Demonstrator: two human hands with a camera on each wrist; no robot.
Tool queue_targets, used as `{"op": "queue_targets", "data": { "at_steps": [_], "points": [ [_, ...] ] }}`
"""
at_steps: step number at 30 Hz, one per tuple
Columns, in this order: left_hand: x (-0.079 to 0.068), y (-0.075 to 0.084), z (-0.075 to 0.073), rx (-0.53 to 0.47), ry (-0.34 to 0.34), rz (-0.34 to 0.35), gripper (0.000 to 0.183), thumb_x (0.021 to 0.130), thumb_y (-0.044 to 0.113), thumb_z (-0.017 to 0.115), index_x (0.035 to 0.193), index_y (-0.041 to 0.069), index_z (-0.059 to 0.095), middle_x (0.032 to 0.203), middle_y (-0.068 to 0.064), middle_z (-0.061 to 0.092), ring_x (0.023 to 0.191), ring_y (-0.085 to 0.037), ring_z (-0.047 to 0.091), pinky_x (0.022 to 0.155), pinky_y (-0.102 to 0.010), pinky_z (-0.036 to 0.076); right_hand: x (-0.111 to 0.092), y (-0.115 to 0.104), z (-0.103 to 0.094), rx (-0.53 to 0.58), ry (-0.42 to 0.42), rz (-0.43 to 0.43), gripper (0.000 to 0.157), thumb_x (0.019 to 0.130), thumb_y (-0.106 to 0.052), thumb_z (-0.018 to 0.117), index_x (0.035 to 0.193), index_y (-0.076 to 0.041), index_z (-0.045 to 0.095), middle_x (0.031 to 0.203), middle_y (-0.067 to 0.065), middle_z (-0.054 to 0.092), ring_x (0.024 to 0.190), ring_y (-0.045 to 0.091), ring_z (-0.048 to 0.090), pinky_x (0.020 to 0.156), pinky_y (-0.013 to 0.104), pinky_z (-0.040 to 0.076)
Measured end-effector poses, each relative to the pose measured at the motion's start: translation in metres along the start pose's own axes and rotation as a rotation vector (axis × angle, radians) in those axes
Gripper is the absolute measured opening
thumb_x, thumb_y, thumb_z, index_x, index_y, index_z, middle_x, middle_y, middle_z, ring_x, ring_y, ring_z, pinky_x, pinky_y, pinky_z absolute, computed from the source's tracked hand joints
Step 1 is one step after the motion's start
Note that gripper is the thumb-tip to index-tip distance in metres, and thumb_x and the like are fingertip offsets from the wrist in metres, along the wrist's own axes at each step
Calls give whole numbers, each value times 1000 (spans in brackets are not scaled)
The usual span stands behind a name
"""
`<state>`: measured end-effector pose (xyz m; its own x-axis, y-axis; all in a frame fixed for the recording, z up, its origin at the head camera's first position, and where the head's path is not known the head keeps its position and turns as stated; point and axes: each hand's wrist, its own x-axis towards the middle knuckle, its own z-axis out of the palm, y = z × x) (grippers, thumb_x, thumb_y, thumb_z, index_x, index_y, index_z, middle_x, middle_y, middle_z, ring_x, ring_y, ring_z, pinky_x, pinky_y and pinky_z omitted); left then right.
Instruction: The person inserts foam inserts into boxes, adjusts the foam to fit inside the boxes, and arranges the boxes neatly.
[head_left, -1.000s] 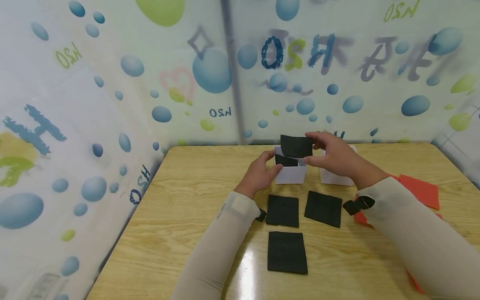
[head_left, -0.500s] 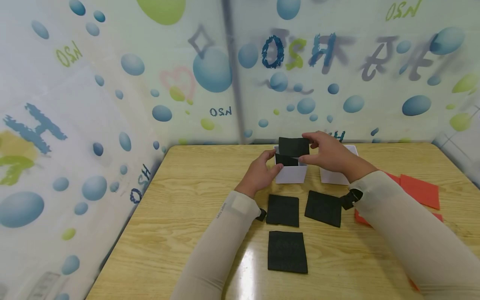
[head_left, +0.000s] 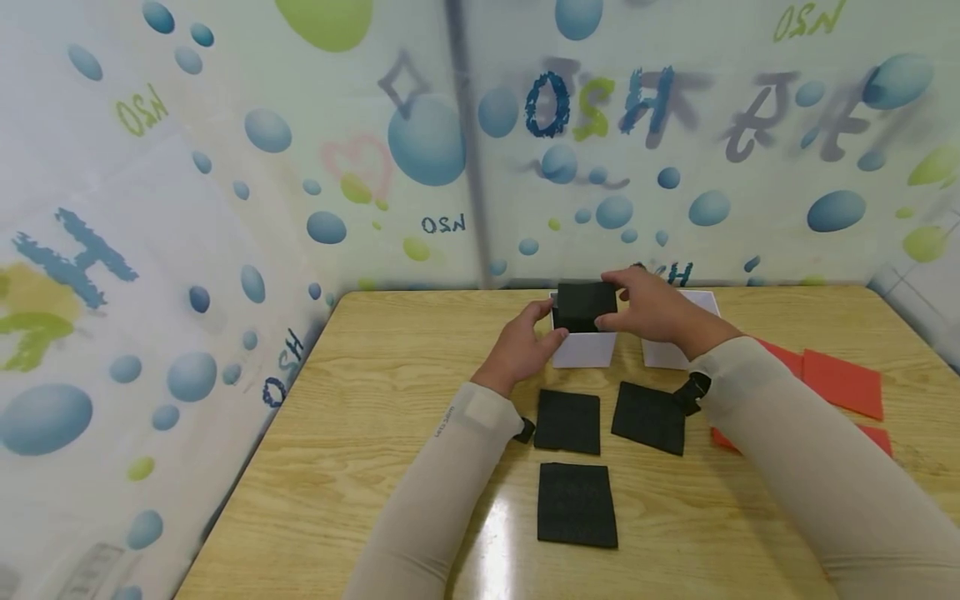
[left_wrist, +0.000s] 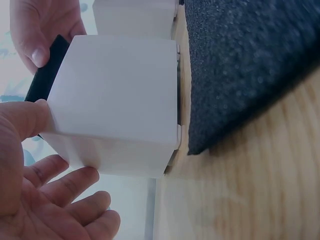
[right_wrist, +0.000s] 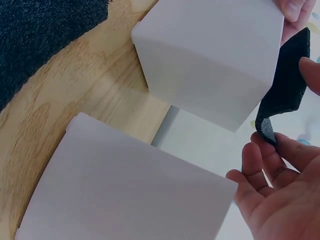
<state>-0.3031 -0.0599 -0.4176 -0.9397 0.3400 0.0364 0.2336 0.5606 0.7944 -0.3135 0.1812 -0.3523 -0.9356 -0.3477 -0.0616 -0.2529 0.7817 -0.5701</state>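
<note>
A small white box (head_left: 583, 351) stands near the back of the table. My left hand (head_left: 517, 342) grips its left side, with the thumb (left_wrist: 30, 117) at the rim and fingers against a side wall. My right hand (head_left: 656, 310) pinches a square black foam sheet (head_left: 588, 298) by its right edge, thumb in front and fingers behind. That sheet is tilted over the box's opening and bends at its edge in the right wrist view. Black material shows beneath it inside the box, though the rest of the interior is hidden.
A second white box (head_left: 663, 356) stands just right of the first, partly behind my right arm. Several black sheets (head_left: 576, 504) lie flat in front of the boxes. Red sheets (head_left: 843, 383) lie at the right, partly under my right sleeve. A patterned wall rises behind the table.
My right hand has lowered the black foam sheet and shifted it slightly left, down toward the box's opening. The left hand has stayed in place on the box.
</note>
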Motion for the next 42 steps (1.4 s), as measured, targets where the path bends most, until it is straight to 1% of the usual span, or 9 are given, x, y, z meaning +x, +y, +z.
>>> {"op": "queue_targets", "data": {
  "at_steps": [10, 17, 22, 25, 31, 36, 42],
  "points": [
    [0, -1, 1, -8, -4, -2, 64, 109, 39, 59, 165, 21, 35, 168, -6, 41, 155, -26, 38, 124, -50, 37, 2, -6, 3, -32, -28, 13, 86, 96, -31, 76, 162, 3, 33, 157, 29, 41, 138, 53, 49, 107, 65, 48],
    [0, 0, 2, 0, -3, -1, 64, 109, 38, 60, 165, 21, 35, 167, -7, 42, 155, -26, 39, 123, -50, 37, 8, -5, 6, -37, -35, -20, 82, 97, -28, 75, 161, 3, 35, 156, 29, 42, 137, 52, 50, 109, 65, 47],
    [0, 2, 1, -4, 1, 3, 64, 108, 37, 60, 165, 21, 36, 167, -7, 42, 155, -26, 39, 123, -50, 37, 8, -6, 5, -68, -55, -19, 82, 97, -28, 75, 162, 3, 34, 158, 30, 40, 137, 52, 50, 110, 64, 47],
    [0, 2, 1, 3, 4, 7, 63, 108, 37, 60, 165, 20, 36, 167, -6, 42, 155, -26, 39, 124, -49, 37, 8, -7, 4, -92, -71, -13, 84, 97, -30, 75, 163, 2, 33, 159, 30, 39, 138, 51, 49, 111, 65, 45],
    [-1, 2, 1, 1, 11, 11, 63, 108, 36, 61, 164, 19, 37, 167, -7, 43, 154, -25, 40, 124, -49, 37, 8, -10, 3, -153, -94, 0, 90, 95, -37, 76, 163, 1, 32, 161, 30, 37, 144, 49, 42, 118, 68, 35],
    [-1, 2, 0, 3, 10, 9, 63, 108, 37, 61, 164, 19, 37, 166, -7, 43, 154, -26, 40, 124, -49, 38, 9, -12, 6, -221, -94, 11, 96, 93, -43, 77, 164, 2, 30, 163, 32, 32, 146, 52, 39, 119, 69, 33],
    [-1, 2, -1, 5, 6, 2, 64, 108, 38, 61, 164, 20, 37, 167, -7, 43, 154, -26, 40, 123, -48, 38, 10, -11, 8, -238, -88, 15, 100, 92, -45, 78, 165, 2, 28, 164, 31, 30, 148, 51, 38, 120, 68, 33]
  ]
}}
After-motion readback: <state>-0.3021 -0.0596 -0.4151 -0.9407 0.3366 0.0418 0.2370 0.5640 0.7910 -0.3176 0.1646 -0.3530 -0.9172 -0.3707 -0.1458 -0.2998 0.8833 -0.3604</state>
